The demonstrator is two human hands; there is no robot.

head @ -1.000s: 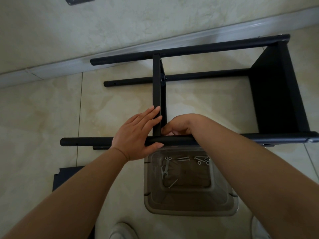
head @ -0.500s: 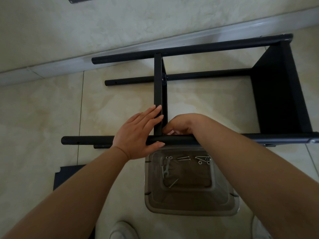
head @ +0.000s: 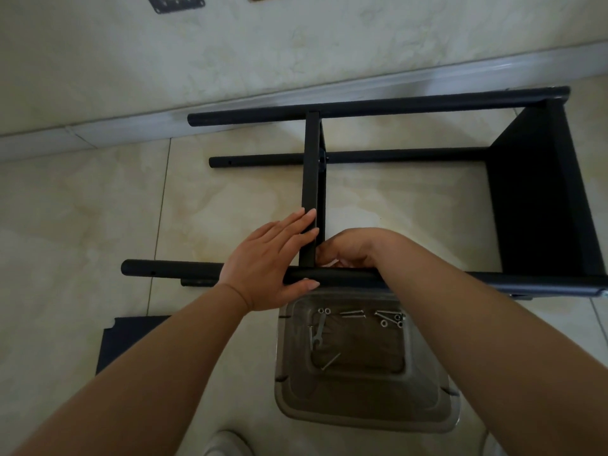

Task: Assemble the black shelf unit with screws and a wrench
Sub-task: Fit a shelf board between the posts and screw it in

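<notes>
Lying on its side across the tiled floor (head: 82,225), the black shelf unit (head: 539,199) fills the middle and right of the frame, with its solid end panel at the right and long round tubes running leftward from it. A narrow crossbar (head: 311,179) stands between the far tube near the wall and the near tube (head: 171,269), meeting the near one at frame centre.

The left hand (head: 268,263) rests flat over that joint: its straight fingers (head: 301,225) lie together against the left face of the crossbar, while the thumb reaches under the near tube. The right hand (head: 353,246) is tucked in just right of the crossbar, behind the near tube, its fingers curled inward at the joint; whatever they may be pinching is hidden, so I cannot tell whether they hold anything.

Just below the near tube, at lower centre, sits a clear plastic bin (head: 424,406). On its bottom lie loose screws (head: 353,313), a few small washers or nuts, and a small flat wrench (head: 316,335) toward the left.

A flat black panel (head: 128,340) lies on the floor at lower left, partly covered by the left forearm. A pale shoe tip (head: 223,444) shows at the bottom edge. A dark bracket (head: 174,2) rests at the top left.
</notes>
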